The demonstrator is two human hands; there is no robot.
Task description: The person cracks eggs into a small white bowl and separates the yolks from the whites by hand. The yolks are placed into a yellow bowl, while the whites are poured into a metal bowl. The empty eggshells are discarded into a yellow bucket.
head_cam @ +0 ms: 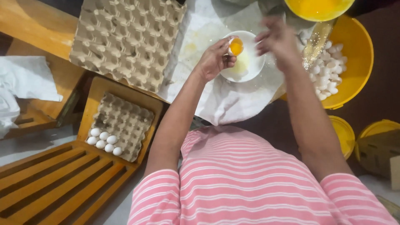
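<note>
While the left hand (213,60) grips half an eggshell (236,46) with the yolk sitting in it, fingers curled around the shell, the right hand (278,39) hovers just beside it, blurred; fingers look loosely spread, can't tell if it holds anything.

Left to right:
- Far left of the left hand: crumpled white cloth (18,83) on a wooden surface, slatted wooden frame (54,179) below it.
- Left and below the left hand: cardboard egg tray (125,118) in a wooden box, seven white eggs (104,141) clustered at its near corner.
- Just left of the left hand: stack of empty cardboard trays (125,37).
- Under both hands: small white bowl (250,62) on a white sheet (221,100), egg white pooled in it. Shell half is right over the bowl's rim.
- Above the right hand: yellow bowl of beaten yolk (318,8).
- Right of the right hand: yellow bucket (358,54) full of broken white shells (327,73).
- Far right, lower: two more yellow containers (377,133).
</note>
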